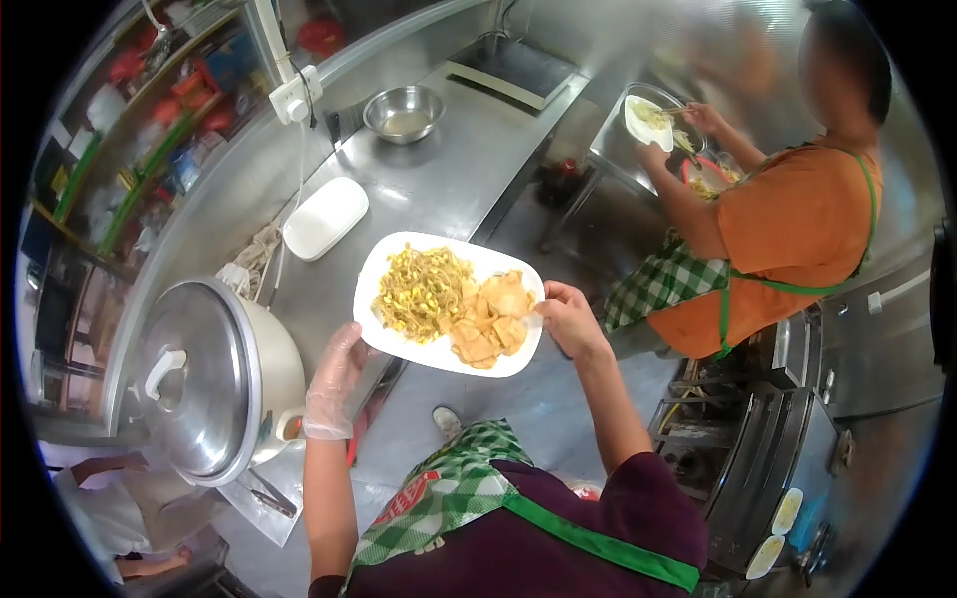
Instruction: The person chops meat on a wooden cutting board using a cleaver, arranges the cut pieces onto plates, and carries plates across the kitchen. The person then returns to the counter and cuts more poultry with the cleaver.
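Observation:
Between my hands I carry a white oval plate [449,361], above the floor and near the counter's edge. Yellow bean sprouts [419,289] lie on its left part, and pale brown flat slices [493,319] are heaped on the right. My left hand [339,374], in a clear plastic glove, grips the plate's lower left rim. My bare right hand [570,317] pinches the right rim, with the fingers partly hidden under it. On the counter beyond the plate sits a white oval dish or stack of dishes [327,217].
A large lidded rice cooker [209,379] stands at left. A steel bowl [404,113] and a flat cooktop [512,72] are on the steel counter [439,189]. At right, a co-worker in orange [797,209] holds a white plate [650,122]. Another person [140,508] stands lower left.

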Available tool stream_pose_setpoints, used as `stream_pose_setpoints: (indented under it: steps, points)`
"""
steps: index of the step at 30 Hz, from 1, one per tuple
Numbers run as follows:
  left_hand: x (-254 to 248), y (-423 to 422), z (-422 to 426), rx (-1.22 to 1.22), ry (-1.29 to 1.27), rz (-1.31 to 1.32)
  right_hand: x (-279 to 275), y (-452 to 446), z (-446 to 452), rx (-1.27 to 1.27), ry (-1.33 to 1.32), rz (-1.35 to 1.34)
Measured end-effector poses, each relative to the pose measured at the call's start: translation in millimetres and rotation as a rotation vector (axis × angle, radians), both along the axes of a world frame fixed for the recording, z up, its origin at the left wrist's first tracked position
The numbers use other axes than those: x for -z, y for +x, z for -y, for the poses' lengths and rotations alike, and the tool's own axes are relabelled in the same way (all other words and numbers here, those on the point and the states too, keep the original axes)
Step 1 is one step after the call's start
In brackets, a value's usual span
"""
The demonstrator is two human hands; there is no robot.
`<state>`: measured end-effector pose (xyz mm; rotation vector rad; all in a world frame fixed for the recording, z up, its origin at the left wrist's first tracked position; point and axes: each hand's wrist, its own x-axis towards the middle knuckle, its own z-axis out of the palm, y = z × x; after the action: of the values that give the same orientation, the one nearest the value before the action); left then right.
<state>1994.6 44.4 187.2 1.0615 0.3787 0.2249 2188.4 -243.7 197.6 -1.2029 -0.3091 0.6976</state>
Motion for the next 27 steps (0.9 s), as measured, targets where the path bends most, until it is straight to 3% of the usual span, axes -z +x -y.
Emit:
stream_pose_setpoints:
  steps: [9,12,16,21,25,27]
  points:
    - [-24,-3,21,-0.066,0.023,0.026,7,5,-7,0.059,0.008,-0.031]
    - [-11,9,12,-0.075,0.064,-0.068,20,3,-14,0.080,-0.006,-0.040]
    - [47,9,-13,-0.085,0.093,-0.248,63,20,-17,0.161,0.004,-0.044]
    - [45,-33,18,-0.116,0.090,-0.283,97,51,-48,0.311,0.057,-0.061]
    - [86,-77,19,-0.178,-0.085,-0.373,156,92,-67,0.340,0.096,-0.094]
    - [104,-101,23,-0.273,-0.104,-0.309,154,94,-79,0.409,0.055,-0.133]
